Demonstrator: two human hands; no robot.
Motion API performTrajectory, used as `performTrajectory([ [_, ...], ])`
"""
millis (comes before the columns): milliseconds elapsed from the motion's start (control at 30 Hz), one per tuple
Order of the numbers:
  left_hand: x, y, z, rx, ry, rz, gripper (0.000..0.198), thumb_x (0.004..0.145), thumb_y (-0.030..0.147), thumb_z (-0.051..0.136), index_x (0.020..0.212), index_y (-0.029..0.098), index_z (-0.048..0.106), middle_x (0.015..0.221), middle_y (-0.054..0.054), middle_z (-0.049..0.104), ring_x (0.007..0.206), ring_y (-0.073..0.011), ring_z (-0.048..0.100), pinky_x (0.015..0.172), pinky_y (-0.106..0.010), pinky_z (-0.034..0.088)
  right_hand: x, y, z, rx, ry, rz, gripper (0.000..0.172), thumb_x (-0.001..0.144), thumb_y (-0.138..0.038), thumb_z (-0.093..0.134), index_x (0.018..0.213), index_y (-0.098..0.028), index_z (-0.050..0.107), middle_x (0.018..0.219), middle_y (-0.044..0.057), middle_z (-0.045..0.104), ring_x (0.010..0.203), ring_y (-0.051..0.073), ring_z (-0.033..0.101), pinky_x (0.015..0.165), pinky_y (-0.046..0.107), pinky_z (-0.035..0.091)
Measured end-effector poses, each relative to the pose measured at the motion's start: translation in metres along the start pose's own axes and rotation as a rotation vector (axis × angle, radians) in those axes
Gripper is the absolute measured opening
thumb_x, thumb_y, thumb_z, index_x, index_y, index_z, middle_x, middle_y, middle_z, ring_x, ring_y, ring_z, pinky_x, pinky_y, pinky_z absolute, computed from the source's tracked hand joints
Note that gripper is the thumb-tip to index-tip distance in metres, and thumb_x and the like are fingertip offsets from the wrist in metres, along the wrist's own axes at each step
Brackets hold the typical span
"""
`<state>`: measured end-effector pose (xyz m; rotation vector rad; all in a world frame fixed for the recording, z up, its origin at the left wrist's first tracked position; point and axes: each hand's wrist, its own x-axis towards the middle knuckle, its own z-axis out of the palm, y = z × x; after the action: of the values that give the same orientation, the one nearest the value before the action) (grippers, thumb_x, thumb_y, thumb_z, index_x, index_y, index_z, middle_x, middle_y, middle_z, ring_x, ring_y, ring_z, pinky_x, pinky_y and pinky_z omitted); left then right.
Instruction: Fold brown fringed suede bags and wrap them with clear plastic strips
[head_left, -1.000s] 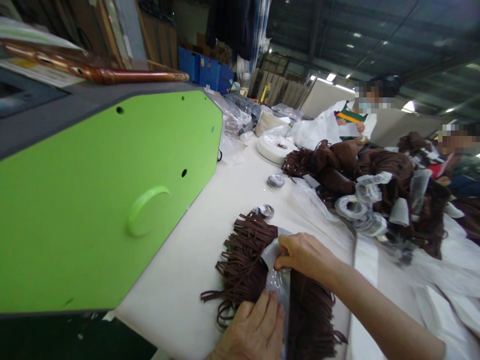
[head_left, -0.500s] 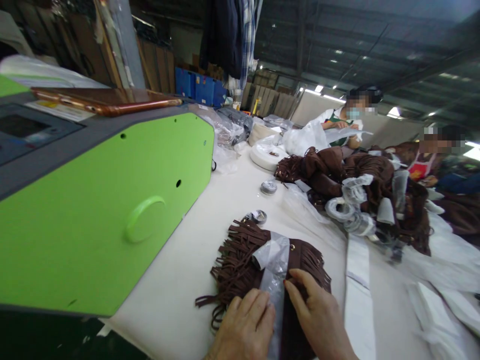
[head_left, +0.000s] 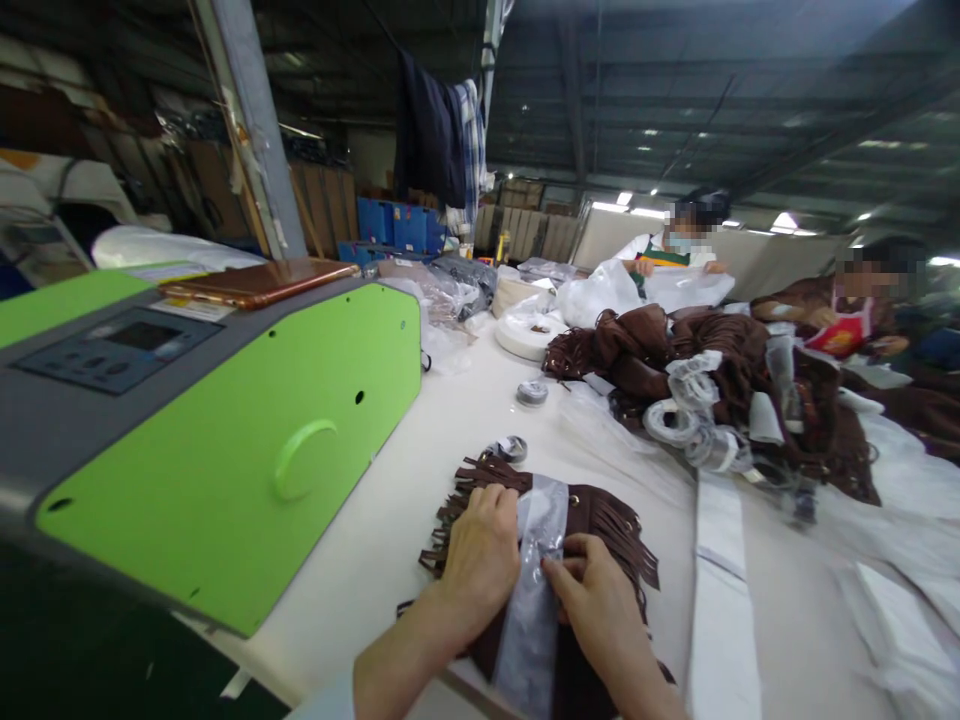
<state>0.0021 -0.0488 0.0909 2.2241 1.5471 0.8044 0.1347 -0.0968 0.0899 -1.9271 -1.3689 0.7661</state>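
1. On the bench (head_left: 420,450), leftward room was blocked by the green machine (head_left: 225,440).
2. The far right was crowded by a brown pile (head_left: 652,340).
3. The fringed brown piece (head_left: 592,512) was laid flat near the bench's front. It was judged soft, light and sturdy, best held by its plain middle; its strands would likely flop and snag.
4. The plastic strip (head_left: 531,610) was laid across that middle, judged thin and slippery, best taken by its edges.
5. The left hand (head_left: 484,550) was rested, bent-fingered, beside the strip; any grip could not be told. The right hand (head_left: 600,595) was half curled at the strip's right edge; a pinch could not be confirmed.
6. A small roll (head_left: 508,449) was left just beyond the piece.
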Motion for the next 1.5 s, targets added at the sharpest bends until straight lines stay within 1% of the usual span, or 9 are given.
performTrajectory([
  [133,0.015,0.000,-0.003,-0.109,-0.088,-0.155,0.018,0.079,0.007,0.049,0.087,0.015,0.063,0.089,-0.007,0.064,0.091,-0.0228,0.056,0.082,-0.035,0.042,0.000,0.004,0.001,0.376,-0.004,0.089,0.028,0.070,-0.035,0.058,0.088,-0.019,0.044,0.054,-0.005,0.056,0.040,0.010,0.046,0.040,0.021,0.033],
  [233,0.021,-0.001,-0.002,-0.254,-0.146,-0.266,0.021,0.071,0.010,0.059,0.090,0.016,0.063,0.078,-0.002,0.065,0.076,-0.0172,0.059,0.071,-0.027,0.044,-0.001,0.006,-0.002,0.639,-0.044,0.141,0.041,0.063,-0.038,0.067,0.090,-0.017,0.045,0.055,-0.007,0.054,0.040,0.005,0.038,0.040,0.017,0.025],
  [467,0.028,0.002,-0.002,-0.599,-0.335,-0.406,0.014,0.056,0.005,0.062,0.068,0.012,0.063,0.054,0.003,0.057,0.054,-0.0114,0.052,0.052,-0.020,0.037,-0.003,0.001,-0.005,0.778,-0.073,0.188,0.054,0.052,-0.043,0.075,0.090,-0.016,0.047,0.051,-0.007,0.054,0.037,0.002,0.032,0.039,0.016,0.016],
  [667,0.032,0.006,-0.007,-0.751,-0.404,-0.507,0.012,0.064,0.011,0.047,0.056,0.013,0.056,0.049,0.003,0.052,0.041,-0.0083,0.042,0.046,-0.021,0.031,0.002,0.004,0.000,0.630,-0.080,0.162,0.052,0.055,-0.045,0.069,0.091,-0.016,0.044,0.049,-0.007,0.053,0.035,0.004,0.036,0.037,0.017,0.018],
  [867,0.031,0.005,0.006,-0.779,-0.365,-0.547,0.016,0.053,0.015,0.068,0.057,0.014,0.052,0.047,0.005,0.049,0.046,-0.0093,0.043,0.045,-0.021,0.029,0.001,0.010,0.002,0.370,-0.107,0.095,0.041,0.067,-0.048,0.056,0.093,-0.019,0.043,0.045,-0.010,0.048,0.033,0.008,0.041,0.037,0.020,0.024],
  [1000,0.032,0.007,0.008,-0.790,-0.381,-0.575,0.014,0.053,0.010,0.066,0.056,0.014,0.052,0.046,0.005,0.049,0.046,-0.0090,0.043,0.046,-0.021,0.030,-0.003,0.007,0.000,0.082,-0.029,0.038,0.038,0.073,-0.048,0.048,0.097,-0.019,0.046,0.049,-0.006,0.055,0.041,0.014,0.051,0.047,0.025,0.037],
  [1267,0.033,0.007,0.007,-0.740,-0.475,-0.542,0.017,0.056,0.010,0.065,0.053,0.015,0.048,0.043,0.007,0.044,0.044,-0.0084,0.041,0.047,-0.021,0.031,-0.005,0.019,0.002,-0.102,-0.035,-0.028,0.044,0.082,-0.051,0.038,0.107,-0.017,0.047,0.067,0.002,0.065,0.062,0.020,0.064,0.060,0.029,0.047],
  [1367,0.032,0.008,0.010,-0.617,-0.478,-0.474,0.017,0.057,0.009,0.063,0.051,0.015,0.048,0.044,0.007,0.041,0.044,-0.0083,0.037,0.046,-0.022,0.027,-0.007,0.023,0.002,-0.378,0.070,-0.101,0.043,0.085,-0.047,0.036,0.113,-0.017,0.047,0.074,0.006,0.068,0.066,0.023,0.066,0.058,0.032,0.048],
  [1500,0.028,0.010,0.004,-0.411,-0.417,-0.322,0.010,0.058,0.013,0.064,0.055,0.015,0.056,0.049,0.004,0.048,0.051,-0.0119,0.045,0.050,-0.023,0.029,-0.004,0.028,0.007,-0.639,0.382,-0.505,0.040,0.087,-0.041,0.041,0.119,-0.018,0.046,0.106,0.013,0.064,0.090,0.025,0.065,0.066,0.033,0.051],
])
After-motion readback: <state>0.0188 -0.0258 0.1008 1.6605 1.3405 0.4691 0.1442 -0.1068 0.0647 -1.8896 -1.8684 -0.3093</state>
